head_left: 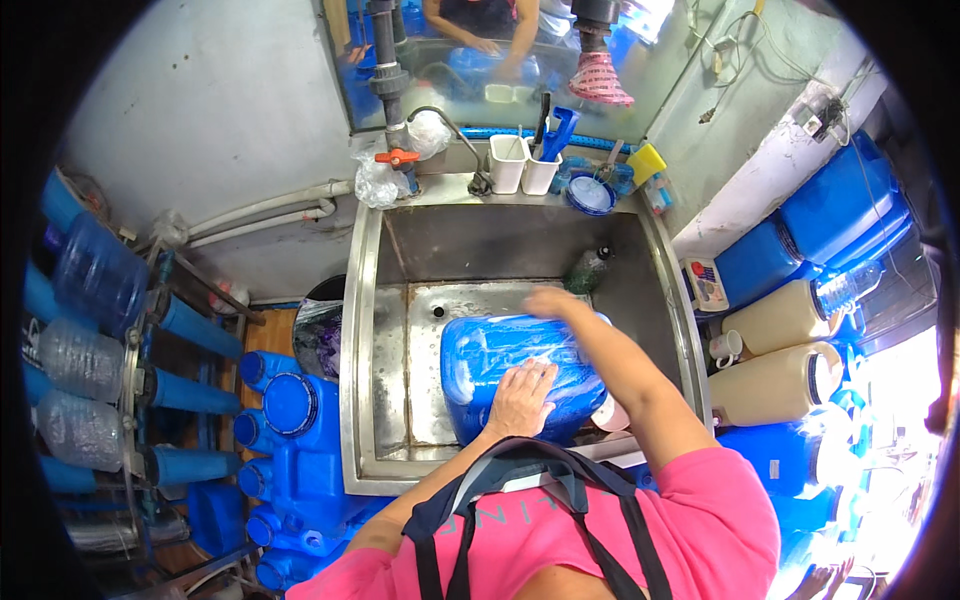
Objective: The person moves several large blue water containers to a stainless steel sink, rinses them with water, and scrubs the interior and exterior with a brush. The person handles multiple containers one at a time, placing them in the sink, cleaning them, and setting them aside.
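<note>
A blue plastic water container (470, 365) lies in the stainless steel sink (372, 400), its upper side wet and streaked with whitish suds. My left hand (525, 397) rests flat on its near part, fingers stretched out. Over the container's far edge is my right hand (552, 302), smeared by motion; its fingers, and anything in them, cannot be made out. Beyond it, a greenish clear bottle (588, 270) leans in the sink's far right corner. A pale pinkish round thing (610, 413) shows partly beside the container, below my right forearm.
Behind the sink stand an orange-handled valve (397, 157), a curved faucet (450, 125) and white holders (508, 165) with brushes. Blue containers (300, 470) crowd the left side. At right are more blue containers (760, 265) and beige jugs (770, 385).
</note>
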Demonstrator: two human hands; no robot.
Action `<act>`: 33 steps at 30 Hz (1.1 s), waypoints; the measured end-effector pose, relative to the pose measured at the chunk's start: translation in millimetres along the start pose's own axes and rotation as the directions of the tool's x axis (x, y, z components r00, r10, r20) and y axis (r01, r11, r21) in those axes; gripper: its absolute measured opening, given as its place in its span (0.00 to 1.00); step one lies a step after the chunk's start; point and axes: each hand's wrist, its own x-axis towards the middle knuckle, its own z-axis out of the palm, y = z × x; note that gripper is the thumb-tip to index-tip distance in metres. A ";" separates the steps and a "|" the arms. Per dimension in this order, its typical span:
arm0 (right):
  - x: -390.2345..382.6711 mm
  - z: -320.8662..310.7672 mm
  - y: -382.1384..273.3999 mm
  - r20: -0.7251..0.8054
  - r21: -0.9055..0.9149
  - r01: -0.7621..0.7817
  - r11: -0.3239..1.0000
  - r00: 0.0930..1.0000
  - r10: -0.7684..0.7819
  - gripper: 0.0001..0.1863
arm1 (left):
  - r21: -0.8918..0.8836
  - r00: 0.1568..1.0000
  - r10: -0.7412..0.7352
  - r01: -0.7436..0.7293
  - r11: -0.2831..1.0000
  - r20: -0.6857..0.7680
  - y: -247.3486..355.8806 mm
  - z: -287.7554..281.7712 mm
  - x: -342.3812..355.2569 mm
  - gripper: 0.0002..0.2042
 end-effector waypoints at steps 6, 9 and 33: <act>-122.7 47.4 7.1 -0.719 -0.026 -0.027 0.999 0.695 0.000 0.17 | -0.094 0.996 -0.070 0.066 0.993 -0.047 -0.8 -1.9 12.0 0.42; -165.4 76.0 -16.9 -0.760 -0.142 0.289 0.947 0.581 -0.292 0.19 | -0.135 0.986 -0.082 0.063 0.989 -0.145 -1.9 -1.4 13.6 0.46; -32.3 60.7 38.5 -0.113 0.900 0.284 -0.332 0.885 0.452 0.20 | 0.220 0.978 -0.206 0.192 0.956 0.042 -103.1 7.2 72.5 0.26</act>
